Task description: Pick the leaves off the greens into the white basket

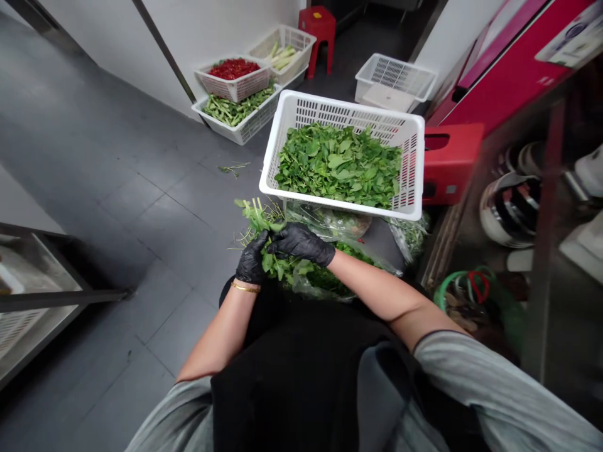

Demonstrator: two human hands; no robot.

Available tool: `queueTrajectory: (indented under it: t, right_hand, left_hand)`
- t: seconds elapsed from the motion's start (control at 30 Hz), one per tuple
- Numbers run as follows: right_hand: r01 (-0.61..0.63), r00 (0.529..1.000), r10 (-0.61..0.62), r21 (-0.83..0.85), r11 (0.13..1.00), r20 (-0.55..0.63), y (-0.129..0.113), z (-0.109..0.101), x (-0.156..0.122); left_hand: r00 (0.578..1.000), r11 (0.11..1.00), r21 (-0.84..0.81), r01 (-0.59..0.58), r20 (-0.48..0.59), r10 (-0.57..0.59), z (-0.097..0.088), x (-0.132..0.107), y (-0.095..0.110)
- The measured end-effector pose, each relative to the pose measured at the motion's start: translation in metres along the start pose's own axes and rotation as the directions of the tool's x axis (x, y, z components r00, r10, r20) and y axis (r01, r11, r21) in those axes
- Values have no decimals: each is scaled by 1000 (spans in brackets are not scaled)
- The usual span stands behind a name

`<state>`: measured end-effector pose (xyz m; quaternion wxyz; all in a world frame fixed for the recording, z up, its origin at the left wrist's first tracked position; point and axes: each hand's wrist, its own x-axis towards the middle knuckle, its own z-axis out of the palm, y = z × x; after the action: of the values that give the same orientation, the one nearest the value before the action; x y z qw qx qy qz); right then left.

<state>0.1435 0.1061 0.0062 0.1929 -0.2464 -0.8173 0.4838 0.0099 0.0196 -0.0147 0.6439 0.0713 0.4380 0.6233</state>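
Note:
Black gloves cover both hands. My left hand [251,258], with a thin gold bracelet [245,287] at its wrist, grips a bunch of leafy green stems [260,216] in front of my body. My right hand [301,243] closes on the same bunch from the right. Just beyond them stands a white slatted plastic basket [348,112], heaped with picked green leaves [338,164]. A clear plastic bag [325,221] of greens lies under the basket's near edge and against my lap, partly hidden by my hands.
Beyond the basket are white baskets of red chillies [234,69], green beans [235,107] and pale stalks [282,55], plus another white basket [394,81]. A red stool [318,37] and red crate [450,163] stand nearby. Stray stems [233,168] lie on the grey tile floor.

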Motion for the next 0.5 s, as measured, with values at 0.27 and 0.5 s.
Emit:
queueTrajectory:
  t: [0.27,0.5]
  right_hand:
    - [53,982,-126,-434,899,-141,16,-47,-25]
    - [-403,795,173,-293,867,-582,20,-144,-3]
  left_hand:
    - [1000,999,49,2,-18,-1,9,-1,12]
    - [992,905,415,-91,114,48,30,-19,7]
